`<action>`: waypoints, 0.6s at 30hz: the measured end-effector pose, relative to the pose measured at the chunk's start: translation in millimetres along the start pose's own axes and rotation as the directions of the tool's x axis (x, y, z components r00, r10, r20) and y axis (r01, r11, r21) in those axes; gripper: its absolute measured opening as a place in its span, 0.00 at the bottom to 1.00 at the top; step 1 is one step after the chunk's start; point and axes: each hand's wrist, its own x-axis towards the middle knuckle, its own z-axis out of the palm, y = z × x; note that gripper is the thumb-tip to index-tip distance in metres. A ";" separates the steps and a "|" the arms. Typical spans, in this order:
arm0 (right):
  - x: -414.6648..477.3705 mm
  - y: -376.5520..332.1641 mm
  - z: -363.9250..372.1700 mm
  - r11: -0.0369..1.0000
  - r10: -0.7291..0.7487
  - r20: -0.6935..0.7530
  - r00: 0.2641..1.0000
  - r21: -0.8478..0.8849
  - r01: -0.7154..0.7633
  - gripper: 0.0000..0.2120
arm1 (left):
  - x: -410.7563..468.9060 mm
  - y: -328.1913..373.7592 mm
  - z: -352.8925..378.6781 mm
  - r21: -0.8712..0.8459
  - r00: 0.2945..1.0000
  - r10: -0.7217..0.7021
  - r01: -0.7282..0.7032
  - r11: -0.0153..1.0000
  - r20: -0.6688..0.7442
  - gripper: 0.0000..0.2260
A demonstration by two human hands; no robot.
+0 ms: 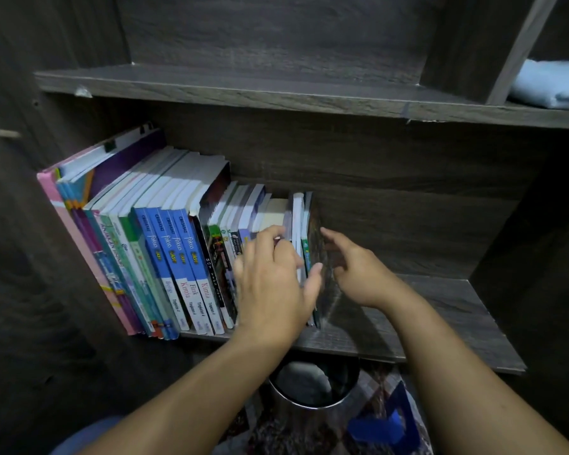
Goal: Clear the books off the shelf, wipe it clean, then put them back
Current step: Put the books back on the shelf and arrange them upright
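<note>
A row of upright books (165,244) fills the left half of the dark wooden shelf (424,310), leaning slightly left. Tall pink and blue ones stand at the left, shorter thin ones (298,218) at the right end. My left hand (270,284) covers the spines of the right-end books, with its fingers curled over their tops and its thumb against the outer side of the last thin books. My right hand (355,270) hovers just right of the last book, fingers loosely spread toward its dark cover, holding nothing.
The upper shelf board (243,83) is bare, and a vertical divider stands at its right. A folded light-blue cloth (552,83) lies in the upper right compartment. Below the shelf stand a round metal bin (312,382) and a patterned rug with a blue object (385,421).
</note>
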 end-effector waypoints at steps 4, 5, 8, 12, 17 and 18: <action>4.0 1.6 13.3 0.995 -0.007 0.035 0.999 0.101 0.003 0.37 | -4.6 13.6 -6.0 -0.171 0.978 -0.156 0.179 0.969 0.141 0.10; 4.4 1.2 16.5 0.995 -0.011 0.057 0.998 0.104 0.005 0.39 | -3.7 16.0 -6.7 -0.149 0.970 -0.181 0.205 0.967 0.163 0.16; 5.1 2.0 21.9 0.992 -0.049 0.097 0.994 0.125 0.037 0.44 | 3.4 20.3 -6.5 -0.003 0.901 -0.256 0.274 0.962 0.349 0.40; 6.2 5.0 22.6 0.973 -0.090 0.107 0.990 0.222 0.064 0.46 | 10.2 17.1 -10.2 0.179 0.870 -0.238 0.176 0.968 0.432 0.45; 9.5 1.5 25.8 0.974 -0.167 -0.006 0.986 0.153 0.166 0.49 | 35.7 9.0 -52.9 0.311 0.834 -0.143 -0.036 0.950 0.534 0.40; 10.8 -1.3 25.9 0.972 -0.207 -0.042 0.978 0.108 0.210 0.48 | 39.0 7.9 -65.3 0.332 0.814 -0.136 -0.074 0.940 0.565 0.39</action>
